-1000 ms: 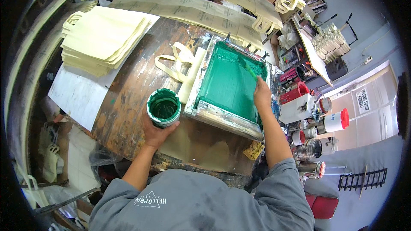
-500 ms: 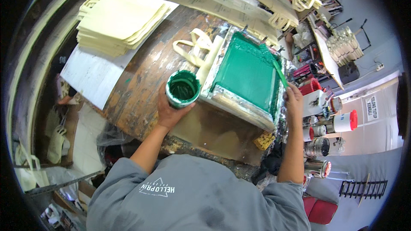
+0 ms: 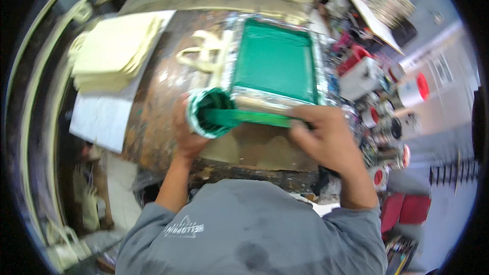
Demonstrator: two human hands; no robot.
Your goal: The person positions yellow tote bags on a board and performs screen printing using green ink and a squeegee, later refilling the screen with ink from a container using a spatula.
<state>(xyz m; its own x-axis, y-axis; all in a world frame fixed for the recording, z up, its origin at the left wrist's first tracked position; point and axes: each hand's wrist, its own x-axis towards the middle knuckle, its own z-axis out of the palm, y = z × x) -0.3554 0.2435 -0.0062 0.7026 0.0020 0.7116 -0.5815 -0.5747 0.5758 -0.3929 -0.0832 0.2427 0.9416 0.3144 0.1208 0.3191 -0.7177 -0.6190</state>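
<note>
Half a second ago the right hand (image 3: 328, 140) was empty beside the frame; now it grips a long green-smeared spatula (image 3: 249, 117), whose tip is inside the round green ink tub (image 3: 208, 112). So ink is probably being scooped. The left hand (image 3: 187, 135) closes around this tub, tilted, just before the green-coated silver-edged printing screen (image 3: 275, 61). Farther left lies a stack of cream cloth bags (image 3: 112, 51).

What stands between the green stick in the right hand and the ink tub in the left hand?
Nothing visible. The stick in the right hand already reaches into the open tub, held by the left hand.
</note>
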